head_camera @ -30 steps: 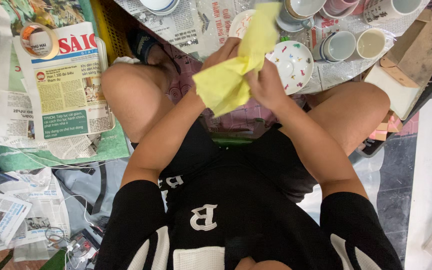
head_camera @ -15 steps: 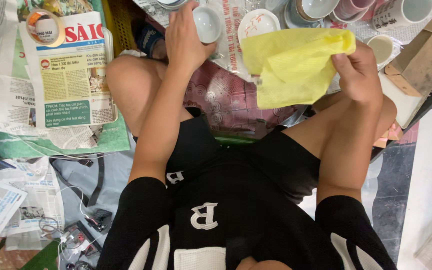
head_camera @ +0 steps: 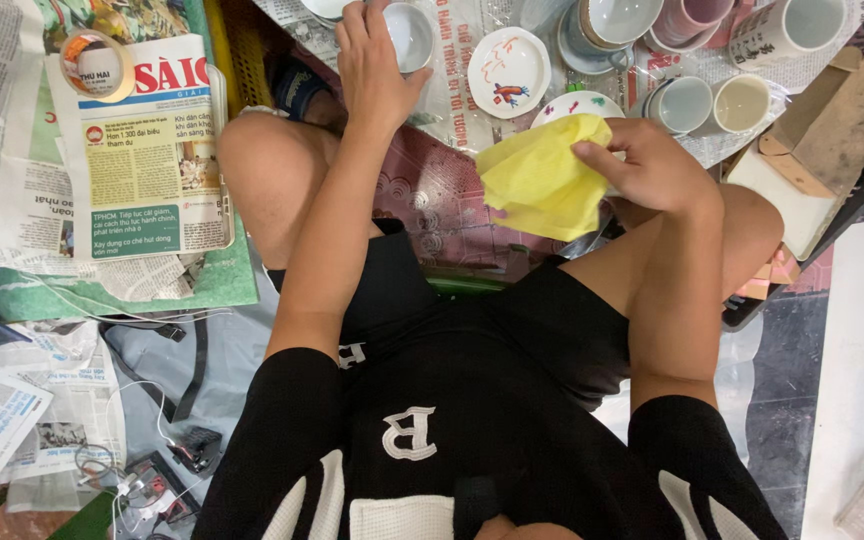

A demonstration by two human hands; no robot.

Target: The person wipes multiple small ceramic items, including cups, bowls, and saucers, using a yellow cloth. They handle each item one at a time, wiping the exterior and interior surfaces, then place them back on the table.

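Nearest you, your right hand point(head_camera: 657, 165) pinches a soft, crumpled yellow cloth point(head_camera: 542, 185) over your right knee, its folds drooping toward six o'clock. Beyond it, at twelve o'clock, your left hand point(head_camera: 372, 70) is stretched forward with the fingers wrapped around a small, smooth white ceramic cup point(head_camera: 407, 35). Farther out on the newsprint sit a round glazed saucer point(head_camera: 508, 70) with painted red marks at one o'clock and a plain cylindrical mug point(head_camera: 790, 28) at two o'clock, near a brown cardboard box point(head_camera: 832, 120).
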